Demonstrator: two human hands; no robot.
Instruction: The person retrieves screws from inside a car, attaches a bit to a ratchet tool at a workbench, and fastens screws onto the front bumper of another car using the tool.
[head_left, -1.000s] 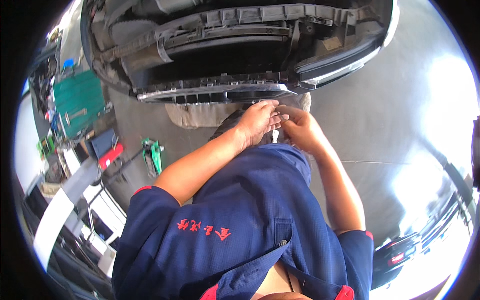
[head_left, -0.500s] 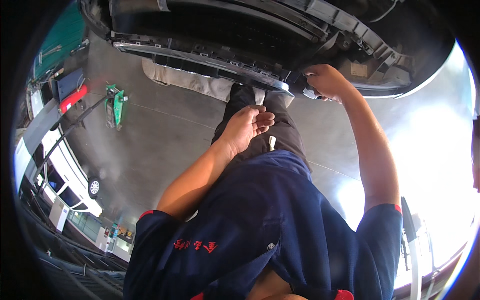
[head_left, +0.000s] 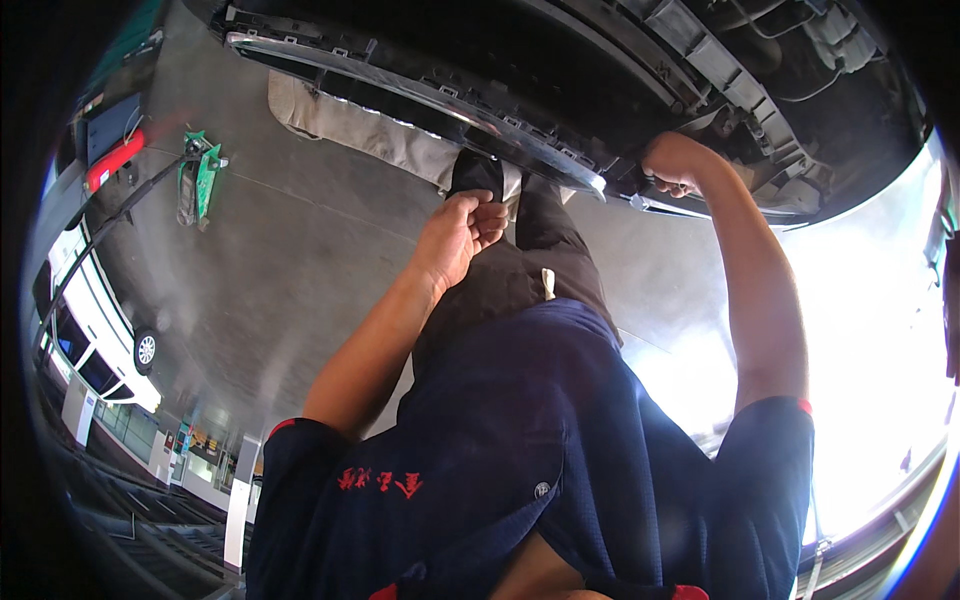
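Observation:
My right hand (head_left: 684,164) is closed at the right end of a long dark car bumper trim (head_left: 470,125). Its fingers are curled against dark plastic, and anything between them is hidden. Just below that hand a small pale piece (head_left: 638,203) shows at the trim's edge. My left hand (head_left: 461,235) hangs in front of my thighs, apart from the car. Its fingers are folded in toward the thumb, and whatever they may hold is too small or hidden to make out. Above the trim lies the dark, opened front of the car, with a grey bracket strip (head_left: 735,85).
A beige padded cover (head_left: 370,135) hangs behind the trim. At left on the grey floor (head_left: 290,240) stand a green floor jack (head_left: 200,178) and a red cylinder (head_left: 116,160). A white car (head_left: 100,310) is parked farther left. Bright light floods the right side.
My right hand has shifted slightly right and its fingers have curled in more. My left hand has moved a little left and its fingers have closed. The view has tilted slightly.

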